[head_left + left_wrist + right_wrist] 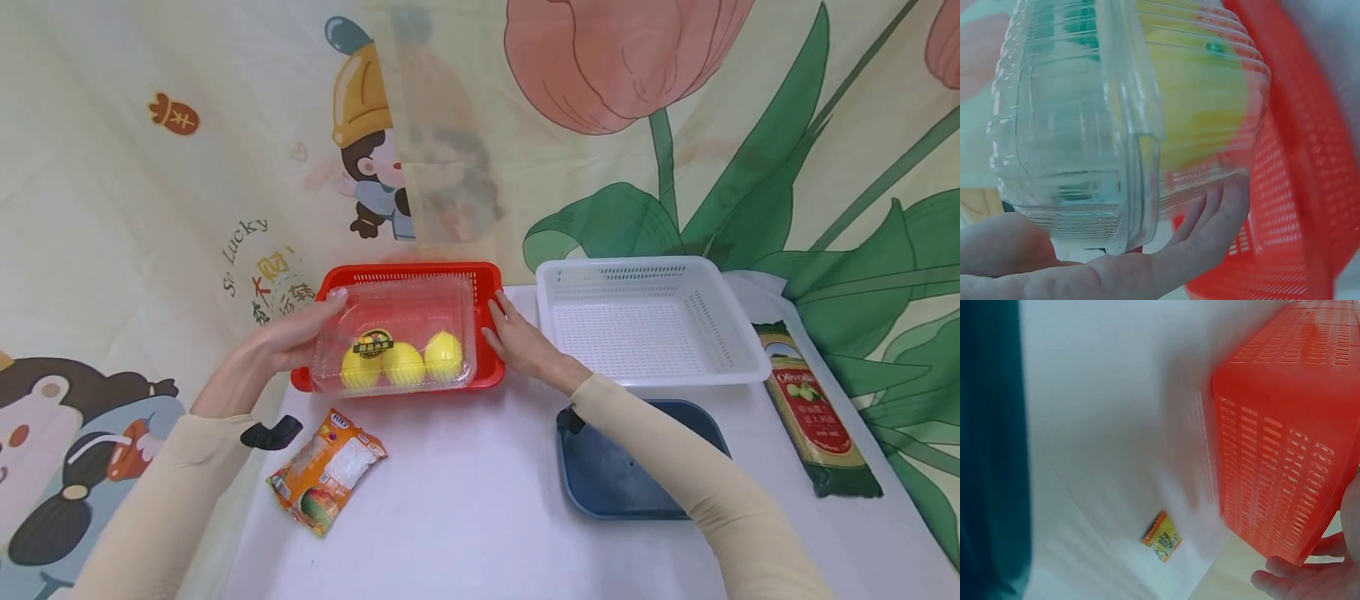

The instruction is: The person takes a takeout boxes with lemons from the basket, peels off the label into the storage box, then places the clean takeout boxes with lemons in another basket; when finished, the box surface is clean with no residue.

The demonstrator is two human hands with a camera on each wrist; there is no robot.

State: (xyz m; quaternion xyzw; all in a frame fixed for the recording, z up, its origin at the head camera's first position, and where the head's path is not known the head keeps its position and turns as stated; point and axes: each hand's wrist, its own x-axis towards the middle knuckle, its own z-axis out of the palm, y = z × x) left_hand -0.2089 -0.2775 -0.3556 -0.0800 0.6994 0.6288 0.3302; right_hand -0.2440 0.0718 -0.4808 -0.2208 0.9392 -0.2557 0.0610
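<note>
A clear plastic clamshell box [397, 312] holds several yellow fruits [403, 364] and has a dark label on its lid. My left hand [291, 335] grips the box by its left end, thumb on one side and fingers on the other, as the left wrist view also shows. The box overlaps the red plastic basket [489, 371], tilted over it. At the basket's right rim is my right hand [527, 343], its fingers spread and extended against the edge. In the right wrist view its fingers [1288, 569] lie by the basket's corner.
An orange snack packet [328, 473] lies in front of the basket. A white basket [652, 379] stands to the right, with a dark blue tray [630, 475] nearer, partly under my right sleeve. A pasta packet [813, 408] lies at the far right; a printed curtain [600, 192] hangs behind.
</note>
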